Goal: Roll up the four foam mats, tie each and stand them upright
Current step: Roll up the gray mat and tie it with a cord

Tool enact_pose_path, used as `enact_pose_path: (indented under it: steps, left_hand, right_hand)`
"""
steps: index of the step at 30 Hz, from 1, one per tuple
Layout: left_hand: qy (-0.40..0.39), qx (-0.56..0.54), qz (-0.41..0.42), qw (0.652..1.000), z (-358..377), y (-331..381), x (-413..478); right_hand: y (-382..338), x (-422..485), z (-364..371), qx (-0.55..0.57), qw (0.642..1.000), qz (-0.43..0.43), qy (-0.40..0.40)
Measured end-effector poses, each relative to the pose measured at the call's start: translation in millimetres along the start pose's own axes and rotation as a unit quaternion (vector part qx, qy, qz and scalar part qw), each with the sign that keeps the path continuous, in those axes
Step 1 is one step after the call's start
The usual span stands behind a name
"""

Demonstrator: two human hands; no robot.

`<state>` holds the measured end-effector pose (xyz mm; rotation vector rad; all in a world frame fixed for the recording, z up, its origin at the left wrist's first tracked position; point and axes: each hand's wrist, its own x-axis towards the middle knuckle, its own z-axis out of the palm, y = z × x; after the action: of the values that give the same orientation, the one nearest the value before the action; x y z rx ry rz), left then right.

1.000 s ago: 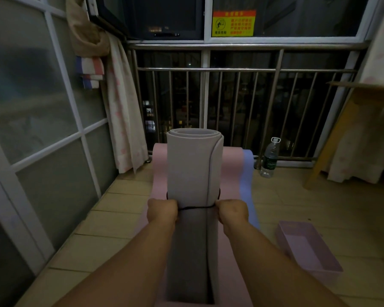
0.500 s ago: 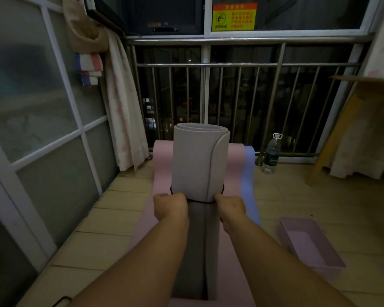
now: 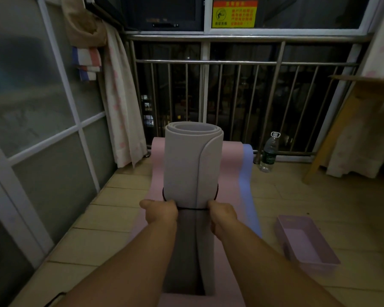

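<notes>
The grey roll (image 3: 193, 169) stands between the two fists, over the pink mat (image 3: 228, 173). The left hand (image 3: 161, 212) and right hand (image 3: 223, 214) each curl tight on the cord (image 3: 191, 209), which runs from fist to fist round the roll. The blue mat (image 3: 247, 173) shows just beyond the right fingers.

Railing (image 3: 242, 62) blocks twelve o'clock, glass partition (image 3: 42, 107) nine; bottle (image 3: 269, 154) at two, tray (image 3: 306, 240) at four, open floor (image 3: 279, 196) between for my right hand (image 3: 223, 214).
</notes>
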<state>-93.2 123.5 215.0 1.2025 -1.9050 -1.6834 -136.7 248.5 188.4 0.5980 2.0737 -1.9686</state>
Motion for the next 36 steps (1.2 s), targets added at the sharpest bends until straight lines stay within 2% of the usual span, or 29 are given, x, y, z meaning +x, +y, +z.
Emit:
enact_pose_path:
  steps: [4,8,13,20,27,32,36]
  left_hand:
    - [-0.004,0.012,0.027,1.0,-3,-4,1]
    - [-0.024,0.024,0.053,0.998,-4,-6,5]
    - [-0.036,0.002,0.077,0.996,-5,-15,8]
    - [-0.023,-0.009,0.092,0.995,-3,-15,15]
    - [-0.008,0.002,0.071,0.997,-12,-18,30]
    - [0.003,0.043,0.09,0.995,-16,-21,27]
    - [-0.006,0.068,0.116,0.991,-19,-20,19]
  right_hand:
    - [-6,-5,-6,-0.015,0.999,0.018,-0.033]
    - [-29,7,-18,-0.023,0.998,-0.051,0.036]
    - [-22,27,-14,-0.026,0.998,-0.046,0.045]
    - [-27,6,-12,-0.068,0.993,-0.09,0.042]
    - [21,-8,-4,-0.048,0.999,0.006,-0.02]
    - [15,-8,-1,-0.096,0.994,-0.059,0.013]
    - [1,-7,-10,-0.099,0.993,-0.067,0.023]
